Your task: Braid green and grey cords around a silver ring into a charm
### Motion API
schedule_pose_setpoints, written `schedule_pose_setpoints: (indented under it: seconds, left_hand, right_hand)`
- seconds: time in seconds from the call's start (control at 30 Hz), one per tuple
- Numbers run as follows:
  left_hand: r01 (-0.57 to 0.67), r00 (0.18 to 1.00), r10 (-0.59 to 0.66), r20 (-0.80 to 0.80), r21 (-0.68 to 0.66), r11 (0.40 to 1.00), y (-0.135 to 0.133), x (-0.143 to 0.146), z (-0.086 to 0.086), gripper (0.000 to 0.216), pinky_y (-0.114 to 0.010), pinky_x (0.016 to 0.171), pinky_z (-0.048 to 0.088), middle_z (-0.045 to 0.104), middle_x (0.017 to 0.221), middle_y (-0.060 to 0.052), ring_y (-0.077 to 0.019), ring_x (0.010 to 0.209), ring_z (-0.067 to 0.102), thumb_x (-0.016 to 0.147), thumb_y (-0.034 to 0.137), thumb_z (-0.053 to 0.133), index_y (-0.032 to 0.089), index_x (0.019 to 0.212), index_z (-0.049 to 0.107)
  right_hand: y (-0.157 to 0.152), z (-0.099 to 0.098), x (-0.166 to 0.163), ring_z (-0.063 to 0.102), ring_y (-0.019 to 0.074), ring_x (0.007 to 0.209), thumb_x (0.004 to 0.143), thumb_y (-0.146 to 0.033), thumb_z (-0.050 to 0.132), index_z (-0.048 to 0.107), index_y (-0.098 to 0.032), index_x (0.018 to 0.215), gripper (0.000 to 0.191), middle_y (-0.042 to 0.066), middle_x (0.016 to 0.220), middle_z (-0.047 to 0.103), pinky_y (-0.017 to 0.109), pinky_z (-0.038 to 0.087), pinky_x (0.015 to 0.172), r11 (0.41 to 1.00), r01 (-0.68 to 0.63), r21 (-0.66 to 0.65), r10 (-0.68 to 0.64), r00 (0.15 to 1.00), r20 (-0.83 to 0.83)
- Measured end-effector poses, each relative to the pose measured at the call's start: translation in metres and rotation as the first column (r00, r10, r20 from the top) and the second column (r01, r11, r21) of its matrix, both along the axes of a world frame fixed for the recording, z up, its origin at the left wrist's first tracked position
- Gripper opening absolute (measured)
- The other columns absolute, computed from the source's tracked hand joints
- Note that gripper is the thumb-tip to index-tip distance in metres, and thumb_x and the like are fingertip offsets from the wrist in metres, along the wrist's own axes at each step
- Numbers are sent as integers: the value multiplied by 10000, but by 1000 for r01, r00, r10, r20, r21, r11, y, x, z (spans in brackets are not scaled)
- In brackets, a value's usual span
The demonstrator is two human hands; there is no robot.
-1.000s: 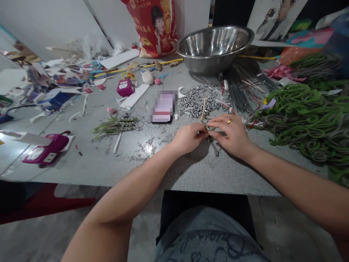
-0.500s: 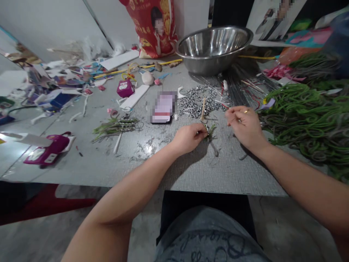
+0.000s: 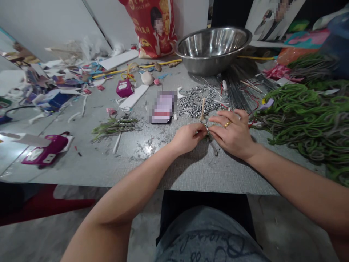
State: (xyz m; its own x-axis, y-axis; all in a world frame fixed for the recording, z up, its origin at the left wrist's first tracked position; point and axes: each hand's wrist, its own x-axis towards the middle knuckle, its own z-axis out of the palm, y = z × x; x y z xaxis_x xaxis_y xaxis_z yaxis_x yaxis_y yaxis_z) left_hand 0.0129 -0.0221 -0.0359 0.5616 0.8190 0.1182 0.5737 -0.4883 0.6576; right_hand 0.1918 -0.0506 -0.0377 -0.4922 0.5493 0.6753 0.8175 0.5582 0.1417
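Note:
My left hand (image 3: 189,138) is closed in a pinch on a small green-grey cord piece (image 3: 214,148) with silvery rings, low over the table. From the other side my right hand (image 3: 233,133), a ring on one finger, meets it with thumb and forefinger pressed together at the same piece. Its other fingers are raised and apart. Most of the piece is hidden by the fingertips. Just behind the hands a thin wooden stick (image 3: 203,108) stands upright. Beyond it lies a spread of small metal rings (image 3: 193,103).
A steel basin (image 3: 212,63) stands at the back. Green and grey cords (image 3: 302,123) are heaped on the right. To the left are a phone (image 3: 163,105), a bundle of beaded cords (image 3: 114,127) and a purple device (image 3: 47,149). Scraps litter the far left.
My right hand has moved left and come together with my left hand at the cord piece. My left hand has stayed nearly still, still pinching.

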Motion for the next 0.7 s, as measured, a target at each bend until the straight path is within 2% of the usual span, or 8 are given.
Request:
schedule_pose_setpoints:
  seconds: [0.17,0.27,0.5,0.7]
  left_hand:
    - [-36,999,36,34,6,999,-2,0,1,91,-212,573,380,610,700,18,-88,613,513,826,229,539,169,779,587]
    - [-56,994,55,98,15,998,-4,0,1,53,-198,569,390,602,715,27,-73,603,513,793,216,592,169,812,575]
    - [-27,993,18,119,77,997,-2,0,-1,16,-196,615,424,608,728,18,-83,679,550,769,169,618,168,756,609]
    - [-55,988,46,145,60,997,-3,0,0,37,-206,638,434,639,784,2,-85,698,565,763,140,616,166,765,643]
  right_hand:
    - [4,-5,0,528,237,1040,869,-266,478,638,-229,755,199,29,1012,687,426,303,881,977,-57,-204,26,988,-155]
    - [5,-7,1,516,247,1055,866,-279,468,636,-232,752,208,34,1023,677,438,302,887,956,-75,-283,12,976,-219]
    - [5,-9,0,531,243,1030,857,-277,479,628,-232,742,194,38,983,679,431,322,884,934,-113,-338,15,960,-279]
    - [6,-12,-1,542,242,1005,857,-281,488,621,-217,746,185,48,980,679,431,345,881,934,-147,-326,35,945,-324]
